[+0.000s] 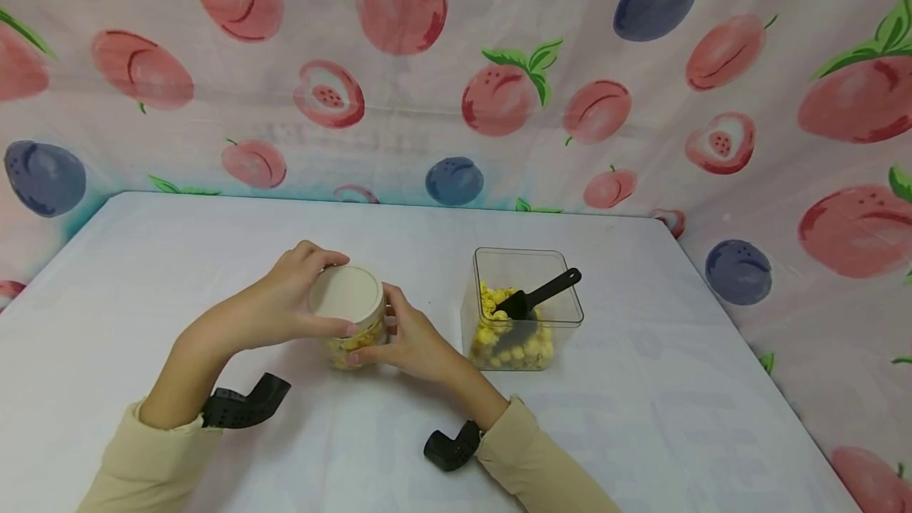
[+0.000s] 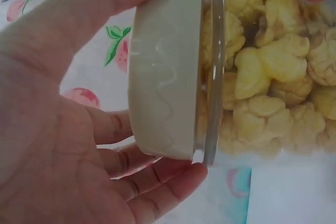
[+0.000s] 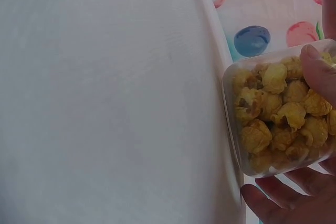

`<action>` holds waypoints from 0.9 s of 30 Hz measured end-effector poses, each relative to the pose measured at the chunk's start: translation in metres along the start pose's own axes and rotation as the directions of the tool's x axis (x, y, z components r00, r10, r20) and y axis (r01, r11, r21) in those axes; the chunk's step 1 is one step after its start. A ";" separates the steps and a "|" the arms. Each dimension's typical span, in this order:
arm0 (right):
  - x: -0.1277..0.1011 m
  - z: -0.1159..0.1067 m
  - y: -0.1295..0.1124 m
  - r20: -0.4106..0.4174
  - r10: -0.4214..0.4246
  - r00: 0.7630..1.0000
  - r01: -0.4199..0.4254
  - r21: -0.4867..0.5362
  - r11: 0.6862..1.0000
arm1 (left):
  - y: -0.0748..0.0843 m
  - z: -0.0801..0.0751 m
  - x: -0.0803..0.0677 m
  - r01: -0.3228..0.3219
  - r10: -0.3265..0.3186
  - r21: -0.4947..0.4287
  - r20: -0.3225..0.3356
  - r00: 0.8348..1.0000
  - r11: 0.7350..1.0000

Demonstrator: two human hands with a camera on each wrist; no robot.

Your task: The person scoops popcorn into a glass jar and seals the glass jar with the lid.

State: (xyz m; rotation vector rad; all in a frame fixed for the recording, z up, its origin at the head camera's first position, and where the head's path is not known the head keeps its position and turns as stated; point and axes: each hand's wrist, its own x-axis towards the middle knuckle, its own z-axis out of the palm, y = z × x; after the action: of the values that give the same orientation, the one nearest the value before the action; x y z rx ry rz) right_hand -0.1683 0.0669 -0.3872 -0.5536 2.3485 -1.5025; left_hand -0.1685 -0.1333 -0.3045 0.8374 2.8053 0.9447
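Observation:
A clear plastic jar filled with yellow popcorn stands on the table left of centre. Its cream screw lid sits on the mouth. My left hand grips the lid from the left, thumb on the near side and fingers round the far side. In the left wrist view a narrow gap shows between the lid and the jar's clear collar. Lower down, my right hand holds the jar body from the right, its thumb across the near wall.
To the right stands a clear square container partly filled with yellow popcorn. A black scoop leans in it, handle over the rim. White cloth covers the table. A fruit-print curtain hangs behind and at the sides.

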 end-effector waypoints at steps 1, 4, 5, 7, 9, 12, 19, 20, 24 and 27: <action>0.000 0.000 0.000 0.000 0.000 1.000 0.000 0.000 1.000 | 0.001 0.001 0.000 -0.005 0.005 0.008 -0.006 1.000 1.000; 0.000 0.000 0.000 0.003 0.000 1.000 0.000 -0.002 1.000 | 0.001 0.001 0.001 -0.014 0.014 0.015 -0.013 1.000 1.000; 0.000 0.000 0.000 0.002 0.001 1.000 -0.001 -0.001 1.000 | 0.001 0.001 0.001 -0.017 0.018 0.014 -0.014 1.000 1.000; 0.000 0.000 0.000 0.002 0.002 1.000 -0.002 -0.001 1.000 | 0.000 0.000 0.002 -0.024 0.024 0.009 -0.009 1.000 1.000; 0.000 0.000 0.000 0.001 0.001 1.000 -0.001 -0.001 1.000 | -0.001 0.000 0.002 -0.027 0.027 -0.001 0.000 1.000 1.000; 0.000 0.000 -0.001 0.000 -0.003 1.000 0.003 -0.003 1.000 | -0.004 -0.001 0.003 -0.035 0.035 -0.017 0.014 0.999 0.999; 0.000 -0.001 -0.002 0.001 -0.009 1.000 0.009 -0.005 1.000 | -0.013 -0.003 0.003 -0.071 0.076 -0.100 0.048 0.996 0.992; 0.000 -0.001 -0.002 0.000 -0.009 1.000 0.009 -0.005 1.000 | -0.015 -0.003 0.003 -0.074 0.081 -0.115 0.055 0.995 0.991; 0.001 0.000 -0.002 0.000 -0.006 1.000 0.006 -0.006 1.000 | -0.021 -0.002 0.004 -0.085 0.099 -0.165 0.081 0.992 0.983; 0.001 0.000 -0.002 0.000 -0.003 1.000 0.003 -0.008 1.000 | -0.025 -0.002 0.004 -0.092 0.112 -0.188 0.098 0.989 0.978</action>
State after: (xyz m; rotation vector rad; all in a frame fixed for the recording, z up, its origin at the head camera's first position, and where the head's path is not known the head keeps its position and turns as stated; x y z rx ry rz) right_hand -0.1691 0.0658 -0.3856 -0.5590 2.3558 -1.4948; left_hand -0.1842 -0.1488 -0.3166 0.9820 2.5591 1.1156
